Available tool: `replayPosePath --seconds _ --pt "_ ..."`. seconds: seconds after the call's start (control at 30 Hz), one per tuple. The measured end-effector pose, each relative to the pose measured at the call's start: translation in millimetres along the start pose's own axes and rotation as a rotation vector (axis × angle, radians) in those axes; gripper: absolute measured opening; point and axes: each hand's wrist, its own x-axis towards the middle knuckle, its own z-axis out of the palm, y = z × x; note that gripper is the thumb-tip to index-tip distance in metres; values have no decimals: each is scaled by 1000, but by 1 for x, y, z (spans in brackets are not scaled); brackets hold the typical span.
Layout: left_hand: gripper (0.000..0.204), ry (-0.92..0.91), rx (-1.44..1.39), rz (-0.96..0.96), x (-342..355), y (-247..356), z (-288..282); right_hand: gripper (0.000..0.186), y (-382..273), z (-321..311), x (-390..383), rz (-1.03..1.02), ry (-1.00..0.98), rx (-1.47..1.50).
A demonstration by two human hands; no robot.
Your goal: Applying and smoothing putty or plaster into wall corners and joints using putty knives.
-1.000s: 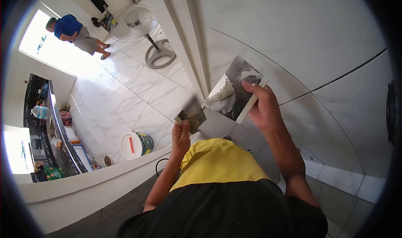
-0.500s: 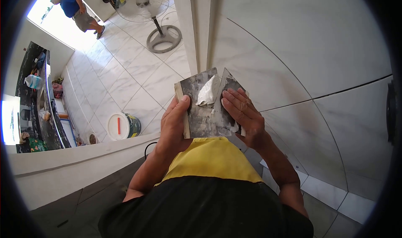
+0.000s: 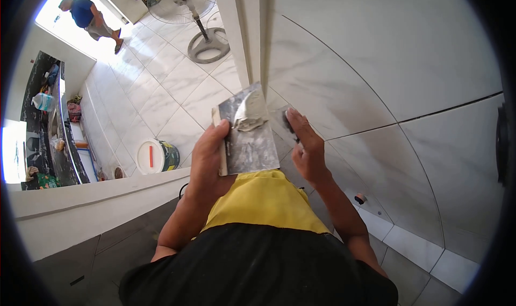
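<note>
My left hand (image 3: 207, 161) is closed on a wide, flat scraper blade (image 3: 246, 150) with a pale handle strip along its left edge and grey smears on its face. A lump of white paste (image 3: 249, 109) sits on the upper part of that blade. Just to the right, my right hand (image 3: 309, 147) grips a second blade (image 3: 284, 122), seen nearly edge-on and blurred, close beside the first. Both are held in front of my yellow and black clothing (image 3: 258, 198).
A tiled wall (image 3: 387, 64) is on my right, beside a white door frame (image 3: 247, 31). A person in blue (image 3: 83, 13) is by the bright doorway. A standing fan (image 3: 207, 45), lidded bucket (image 3: 158, 155) and cluttered counter (image 3: 48, 123) are at left.
Both blades came together about half a second ago. Since then the right blade has tilted and drawn apart, and the left has shifted slightly left. The person in blue has moved slightly.
</note>
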Motion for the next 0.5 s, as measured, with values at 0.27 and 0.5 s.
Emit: replayPosePath --seconds 0.27,0.5 --pt "34 -57 393 -64 39 5 -17 40 -47 -90 7 -18 118 -141" --pt "34 -101 560 -216 51 -2 5 31 -47 -110 10 -192 -6 -480"
